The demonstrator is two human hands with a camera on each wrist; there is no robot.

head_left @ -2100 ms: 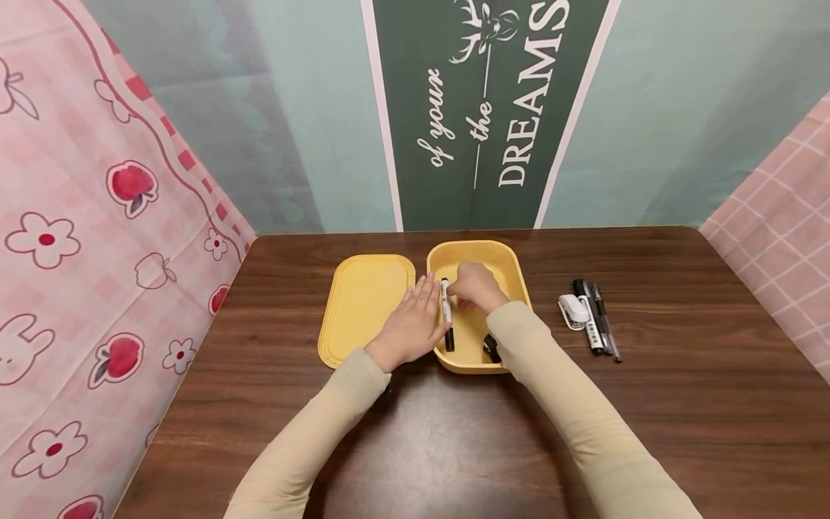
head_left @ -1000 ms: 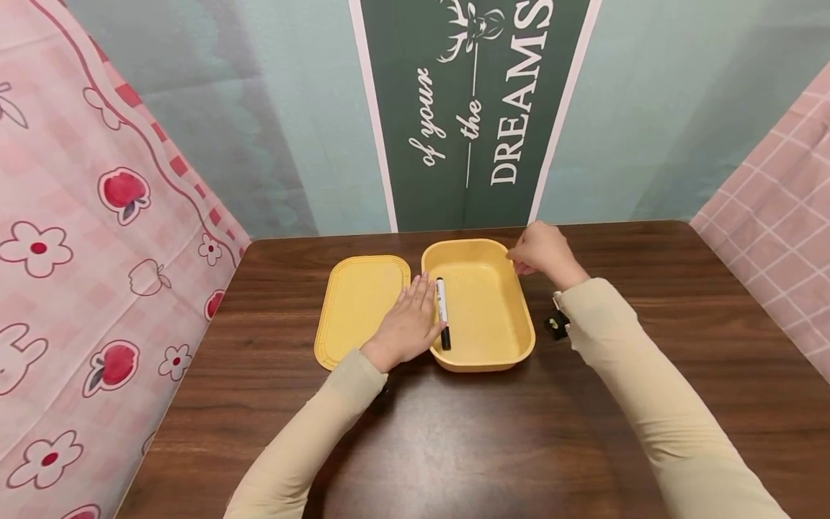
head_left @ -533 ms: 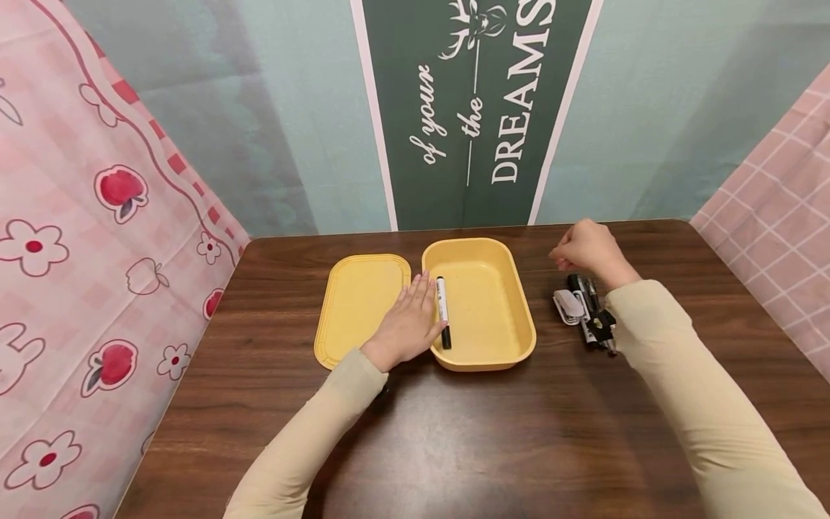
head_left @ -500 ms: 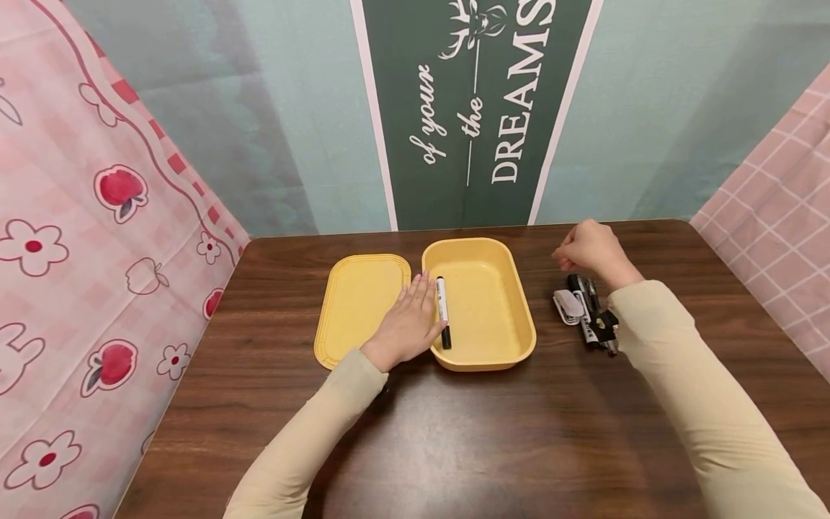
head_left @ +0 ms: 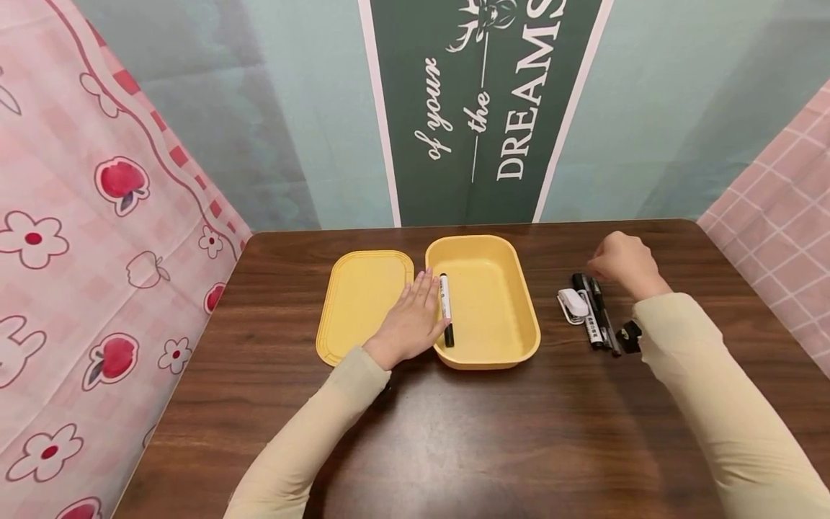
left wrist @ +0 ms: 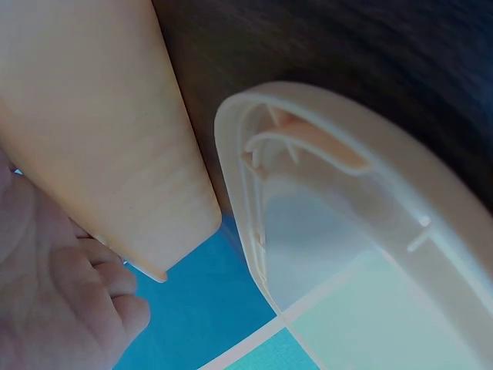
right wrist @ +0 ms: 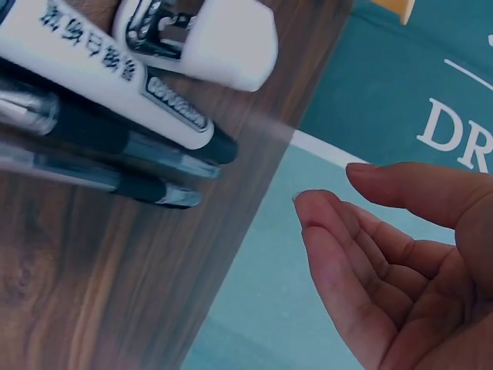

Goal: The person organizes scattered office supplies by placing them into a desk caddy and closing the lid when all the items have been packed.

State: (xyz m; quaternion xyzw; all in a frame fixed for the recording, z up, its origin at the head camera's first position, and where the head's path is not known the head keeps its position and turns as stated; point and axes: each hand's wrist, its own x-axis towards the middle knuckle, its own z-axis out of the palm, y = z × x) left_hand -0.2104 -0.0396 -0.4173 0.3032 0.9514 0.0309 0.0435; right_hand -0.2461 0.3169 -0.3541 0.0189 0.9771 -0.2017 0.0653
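The yellow box stands uncovered with a white marker with black ends lying along its inner left side. My left hand rests flat, fingers straight, over the box's left rim beside the marker. The right hand hovers just behind a group of stationery, its fingers loosely bent. In the right wrist view, thumb and fingertips are apart with nothing between them. That group holds a small white stapler, a white marker and two clear-barrelled black pens, side by side.
A yellow lid lies left of the box; its raised rim shows in the left wrist view. Behind the wooden table hangs a teal and green printed cloth. Pink patterned cloths flank both sides.
My right hand has come out of the box without a thing, crossing right, past the stapler, to behind the pens. My left hand stays on the rim and the marker lies where it was.
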